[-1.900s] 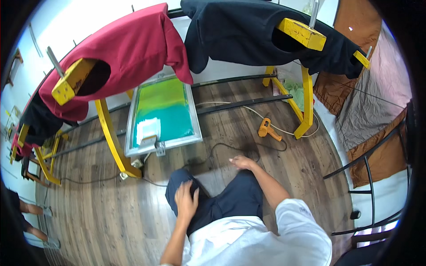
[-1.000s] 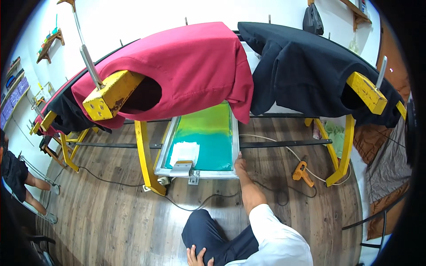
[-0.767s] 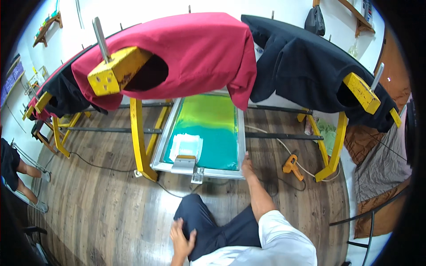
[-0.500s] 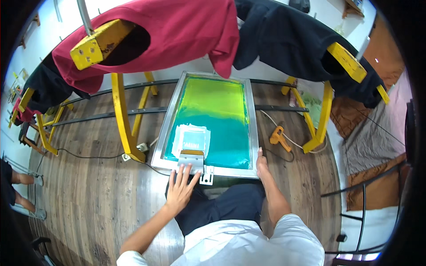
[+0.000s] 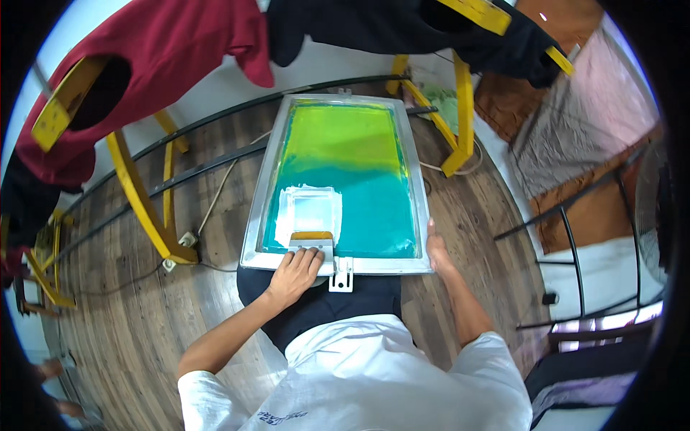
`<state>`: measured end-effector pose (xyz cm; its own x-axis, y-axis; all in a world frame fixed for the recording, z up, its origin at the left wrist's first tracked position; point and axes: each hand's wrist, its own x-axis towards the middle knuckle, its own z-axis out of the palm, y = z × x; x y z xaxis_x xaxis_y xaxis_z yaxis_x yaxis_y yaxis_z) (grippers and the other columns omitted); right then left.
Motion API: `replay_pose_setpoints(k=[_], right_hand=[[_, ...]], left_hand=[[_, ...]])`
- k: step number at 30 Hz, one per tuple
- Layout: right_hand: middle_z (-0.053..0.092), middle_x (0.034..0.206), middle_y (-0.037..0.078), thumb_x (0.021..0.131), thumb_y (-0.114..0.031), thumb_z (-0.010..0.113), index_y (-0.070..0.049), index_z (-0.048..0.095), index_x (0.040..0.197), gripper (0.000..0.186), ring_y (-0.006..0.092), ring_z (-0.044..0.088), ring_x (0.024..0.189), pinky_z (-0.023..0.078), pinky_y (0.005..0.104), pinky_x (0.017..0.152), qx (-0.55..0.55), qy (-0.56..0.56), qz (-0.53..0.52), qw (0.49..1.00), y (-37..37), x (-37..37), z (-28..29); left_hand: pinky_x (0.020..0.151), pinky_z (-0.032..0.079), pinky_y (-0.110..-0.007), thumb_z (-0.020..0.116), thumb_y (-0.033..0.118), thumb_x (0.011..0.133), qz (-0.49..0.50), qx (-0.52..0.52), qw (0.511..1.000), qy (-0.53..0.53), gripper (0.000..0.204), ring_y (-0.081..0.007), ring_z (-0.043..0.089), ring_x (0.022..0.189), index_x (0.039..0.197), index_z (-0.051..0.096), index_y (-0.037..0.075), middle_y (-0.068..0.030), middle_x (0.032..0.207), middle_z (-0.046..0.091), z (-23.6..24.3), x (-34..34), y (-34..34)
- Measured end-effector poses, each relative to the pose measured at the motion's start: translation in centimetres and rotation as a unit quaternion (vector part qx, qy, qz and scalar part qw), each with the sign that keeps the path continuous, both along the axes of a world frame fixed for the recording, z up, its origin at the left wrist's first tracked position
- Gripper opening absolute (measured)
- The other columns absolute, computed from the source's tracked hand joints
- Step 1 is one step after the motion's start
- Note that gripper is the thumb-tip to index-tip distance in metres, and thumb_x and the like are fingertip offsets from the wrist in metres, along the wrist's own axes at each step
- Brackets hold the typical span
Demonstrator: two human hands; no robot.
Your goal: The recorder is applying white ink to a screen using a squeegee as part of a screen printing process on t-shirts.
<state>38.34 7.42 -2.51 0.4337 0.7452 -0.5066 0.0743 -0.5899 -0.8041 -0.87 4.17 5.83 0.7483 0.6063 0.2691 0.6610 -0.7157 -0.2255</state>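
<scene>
A screen-printing frame [image 5: 417,183] with a metal rim and a green-to-teal mesh rests over my lap, tilted. At its lower left is a white square patch [image 5: 309,208] with a metal squeegee [image 5: 311,241] on it, beside a metal bracket [image 5: 341,281] on the near rim. My left hand [image 5: 302,266] has its fingers curled over the squeegee and near rim. My right hand [image 5: 437,248] grips the frame's right edge near the lower corner.
A red shirt [image 5: 165,65] and a black shirt [image 5: 359,21] hang on yellow stands [image 5: 126,179] ahead. Cords [image 5: 215,205] and a plug adapter [image 5: 188,240] lie on the wooden floor. Fabric [image 5: 582,115] and black metal rails [image 5: 571,258] are at right; another person's legs [image 5: 54,370] show at left.
The frame has come out from under the shirts toward me onto my lap. My left hand moved from my leg onto the squeegee; my right hand has drawn back with the frame.
</scene>
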Motion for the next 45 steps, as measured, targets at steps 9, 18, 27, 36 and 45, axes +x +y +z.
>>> replay_pose_setpoints(k=[9, 18, 27, 36, 45], right_hand=[[0.060, 0.117, 0.037, 0.099, -0.065, 0.031, 0.016, 0.058, 0.119, 0.087, 0.0459, 0.057, 0.118, 0.042, 0.0460, 0.099, 0.015, -0.199, 0.004, 0.980, -3.0, -1.8, 8.4], [0.060, 0.116, 0.036, 0.096, -0.069, 0.031, 0.013, 0.062, 0.115, 0.090, 0.0466, 0.057, 0.116, 0.043, 0.0491, 0.099, -0.081, -0.160, 0.052, 0.982, -4.7, -1.4, 14.7], [0.057, 0.129, 0.033, 0.096, -0.070, 0.035, 0.010, 0.059, 0.124, 0.088, 0.0412, 0.055, 0.124, 0.040, 0.0447, 0.105, -0.238, -0.159, 0.142, 0.948, -8.7, 1.8, 35.0], [0.055, 0.135, 0.029, 0.098, -0.063, 0.039, 0.007, 0.056, 0.130, 0.079, 0.0401, 0.052, 0.128, 0.040, 0.0450, 0.106, -0.334, -0.159, 0.278, 0.887, -5.3, 2.5, 48.8], [0.053, 0.138, 0.023, 0.096, -0.052, 0.054, 0.001, 0.051, 0.138, 0.068, 0.0370, 0.060, 0.114, 0.052, 0.0490, 0.087, -0.385, -0.166, 0.332, 0.845, 0.2, 5.6, 61.8]], left_hand=[[0.080, 0.044, -0.033, 0.055, 0.014, 0.084, -0.015, -0.057, 0.998, -0.011, 0.040, -0.0218, 0.059, 0.100, 0.123, 0.055, 0.003, -0.0094, 0.117, 0.060, 4.8, 0.7, -0.2], [0.080, 0.044, -0.038, 0.076, 0.013, 0.064, -0.013, -0.173, 0.985, -0.011, 0.060, -0.0240, 0.059, 0.097, 0.120, 0.056, 0.008, -0.0072, 0.111, 0.060, 14.7, 0.3, -1.2], [0.077, 0.047, -0.039, 0.073, 0.016, 0.064, 0.009, -0.328, 0.944, -0.032, 0.053, -0.0252, 0.060, 0.093, 0.115, 0.059, 0.006, -0.0084, 0.101, 0.059, 33.9, 3.0, -5.6], [0.079, 0.048, -0.040, 0.080, 0.020, 0.062, 0.043, -0.425, 0.901, -0.074, 0.054, -0.0284, 0.063, 0.093, 0.109, 0.058, 0.004, -0.0123, 0.099, 0.061, 45.1, 3.6, -6.3], [0.081, 0.049, -0.043, 0.084, 0.024, 0.062, 0.034, -0.474, 0.860, -0.185, 0.063, -0.0331, 0.064, 0.096, 0.115, 0.058, 0.000, -0.0164, 0.104, 0.064, 48.6, 6.5, -4.4]])
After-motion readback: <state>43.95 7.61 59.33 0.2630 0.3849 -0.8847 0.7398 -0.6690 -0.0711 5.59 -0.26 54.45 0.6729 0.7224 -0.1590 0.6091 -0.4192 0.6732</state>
